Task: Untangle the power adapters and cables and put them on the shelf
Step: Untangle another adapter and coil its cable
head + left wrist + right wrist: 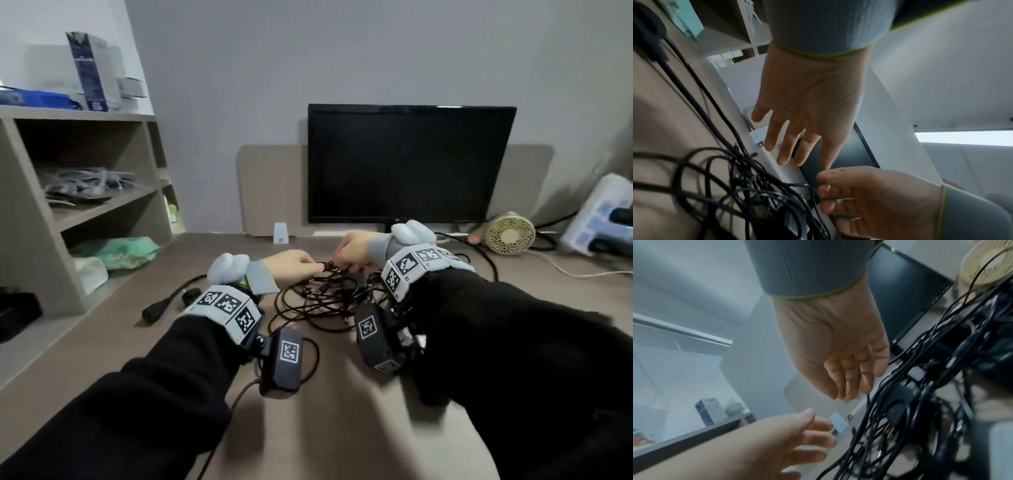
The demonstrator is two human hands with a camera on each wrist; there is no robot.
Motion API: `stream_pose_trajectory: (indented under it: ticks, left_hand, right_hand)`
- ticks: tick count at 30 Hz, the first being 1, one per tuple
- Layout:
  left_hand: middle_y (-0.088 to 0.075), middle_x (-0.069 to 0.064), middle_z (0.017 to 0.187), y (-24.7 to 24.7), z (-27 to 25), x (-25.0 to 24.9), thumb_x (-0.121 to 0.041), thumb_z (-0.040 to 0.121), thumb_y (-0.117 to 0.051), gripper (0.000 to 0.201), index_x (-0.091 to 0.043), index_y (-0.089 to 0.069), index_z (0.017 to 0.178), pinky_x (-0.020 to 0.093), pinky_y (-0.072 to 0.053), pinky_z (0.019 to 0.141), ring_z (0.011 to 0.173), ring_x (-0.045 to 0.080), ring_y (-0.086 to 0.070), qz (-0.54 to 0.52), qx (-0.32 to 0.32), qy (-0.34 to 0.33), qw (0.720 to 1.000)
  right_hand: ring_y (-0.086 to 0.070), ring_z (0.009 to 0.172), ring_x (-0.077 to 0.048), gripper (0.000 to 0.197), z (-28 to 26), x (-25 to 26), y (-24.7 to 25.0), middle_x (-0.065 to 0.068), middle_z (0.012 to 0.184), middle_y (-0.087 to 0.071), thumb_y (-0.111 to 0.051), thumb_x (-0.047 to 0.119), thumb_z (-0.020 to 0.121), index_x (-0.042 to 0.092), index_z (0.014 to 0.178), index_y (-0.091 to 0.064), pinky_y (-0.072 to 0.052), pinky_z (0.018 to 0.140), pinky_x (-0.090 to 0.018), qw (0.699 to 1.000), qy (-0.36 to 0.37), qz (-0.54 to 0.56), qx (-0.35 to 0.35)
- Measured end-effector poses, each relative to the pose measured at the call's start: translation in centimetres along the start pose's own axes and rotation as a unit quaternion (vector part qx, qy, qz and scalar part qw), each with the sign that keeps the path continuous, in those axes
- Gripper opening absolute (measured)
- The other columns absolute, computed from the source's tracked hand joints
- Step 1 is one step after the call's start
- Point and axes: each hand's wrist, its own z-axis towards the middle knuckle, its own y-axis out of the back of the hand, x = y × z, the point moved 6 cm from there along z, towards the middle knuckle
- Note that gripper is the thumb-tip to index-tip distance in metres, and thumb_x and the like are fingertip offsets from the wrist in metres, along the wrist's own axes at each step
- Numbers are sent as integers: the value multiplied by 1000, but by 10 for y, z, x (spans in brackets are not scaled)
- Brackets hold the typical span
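A tangle of black cables [322, 298] lies on the desk in front of the monitor, with dark adapter blocks [898, 404] buried in it. My left hand [298, 262] reaches the top of the pile from the left. Its fingers [787, 146] are straight and spread, and hold nothing. My right hand [349, 248] comes in from the right with curled fingers. In the left wrist view thin cable strands [838, 198] run between the fingers of that right hand [869, 203]. The two hands almost touch above the cables [920, 386].
A grey shelf unit [85, 209] stands at the left, with bags and a green packet [116, 253] in it. A separate short black cable [168, 301] lies near it. Behind are a monitor [407, 164], a small fan [510, 234] and a power strip [603, 216].
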Motion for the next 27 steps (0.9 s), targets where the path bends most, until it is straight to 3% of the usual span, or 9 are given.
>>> stream_pose_trajectory:
  ticks: [3,5,8,11,15,18,20,24,27]
  left_hand:
    - [-59,1,100,-16,13,-8,-42,94,-47,34,-15,-63,105,28,-40,84,89,16,-52,27,41,1,999]
    - [-62,1,102,-25,19,-14,-43,93,-49,37,-14,-64,111,27,-41,85,90,14,-53,31,64,2,997]
    - [-64,0,116,-37,25,-29,-41,92,-53,35,-18,-64,117,26,-41,93,98,13,-57,22,83,-21,996]
    - [-62,-6,119,-49,31,-42,-37,90,-56,33,-22,-64,119,25,-37,102,114,12,-54,31,95,-40,994]
    - [-58,-9,102,-56,35,-50,-38,87,-62,35,-22,-62,118,19,-37,88,98,8,-53,43,97,-56,993]
    - [-58,-6,96,-63,38,-49,-37,83,-67,25,-21,-61,102,23,-41,82,90,11,-53,48,117,-54,991]
    - [-57,-4,91,-65,36,-52,-22,82,-70,19,-20,-56,94,22,-41,75,82,11,-52,30,121,-74,989]
    - [-50,-18,62,-62,28,-61,1,81,-61,29,-15,-67,103,6,-33,48,47,-8,-47,41,155,-105,981]
    - [-63,-12,77,-70,24,-53,-5,77,-57,29,-23,-73,94,12,-41,65,69,-2,-54,61,214,-61,973]
  right_hand:
    - [-55,69,-18,12,-12,-26,11,0,69,-58,-55,14,85,9,90,-66,-40,53,-20,999,-32,-8,16]
    - [-57,75,-17,25,-15,-39,12,-1,77,-63,-55,14,85,6,104,-69,-42,59,-22,998,-37,-42,33]
    - [-60,82,-16,37,-19,-55,12,-4,97,-65,-57,13,86,7,122,-62,-44,60,-21,996,-40,-67,54]
    - [-54,70,-11,35,-23,-65,13,-3,101,-60,-60,14,87,10,122,-62,-44,58,-20,996,-33,-75,40]
    - [-61,100,-16,33,-19,-76,6,1,108,-64,-65,21,83,19,117,-67,-51,91,-30,991,-44,-118,41]
    - [-60,103,-15,37,-17,-77,4,3,109,-64,-67,21,81,22,118,-66,-49,94,-29,991,-42,-119,41]
    - [-59,102,-15,37,-15,-77,5,3,109,-64,-68,20,81,20,118,-66,-49,93,-30,991,-41,-122,38]
    - [-58,104,-16,41,-14,-77,4,0,121,-63,-66,15,80,18,121,-64,-48,96,-33,987,-41,-143,55]
    - [-54,105,-16,48,-11,-76,0,6,111,-56,-65,10,80,23,126,-60,-48,95,-31,987,-35,-147,63]
